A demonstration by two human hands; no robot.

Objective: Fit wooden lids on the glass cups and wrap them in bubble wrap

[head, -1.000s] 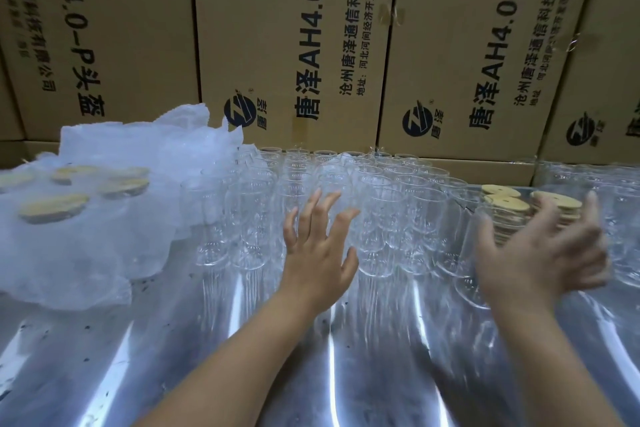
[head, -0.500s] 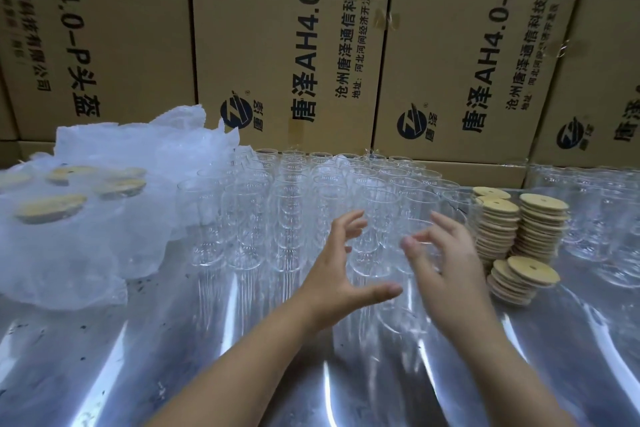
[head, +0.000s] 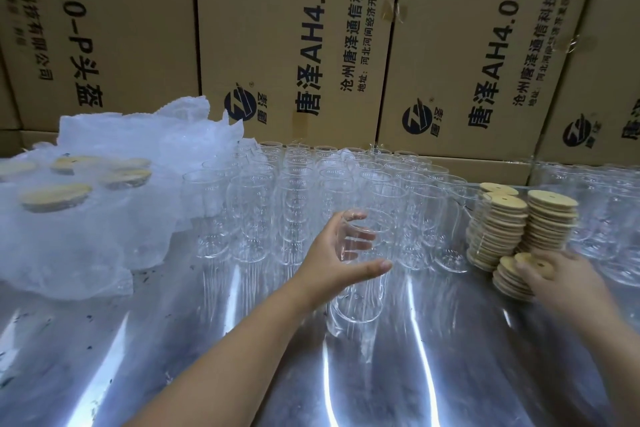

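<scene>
Left hand (head: 329, 260) gripping clear glass cup (head: 360, 302), right hand (head: 568, 283) pinching round wooden lid (head: 531, 259) right of cup, crinkled bubble wrap (head: 104, 236) left, shiny metal table (head: 173, 357), cardboard boxes (head: 294, 46) behind

Shiny table (head: 173, 357): cups (head: 294, 191), lids (head: 550, 219), bubble wrap (head: 104, 236).

I log the left hand (head: 332, 264) gripping one glass cup (head: 356, 302) just in front of the block of cups (head: 311, 191), thumb on the near side, fingers showing through the glass. Right of the block: wooden lid stacks (head: 550, 219). The right hand (head: 557, 277) lies on the low stack (head: 509, 283) there, grip unclear. Left of the block: bubble wrap heap (head: 104, 236). Behind the block: printed cardboard boxes (head: 294, 46).
</scene>
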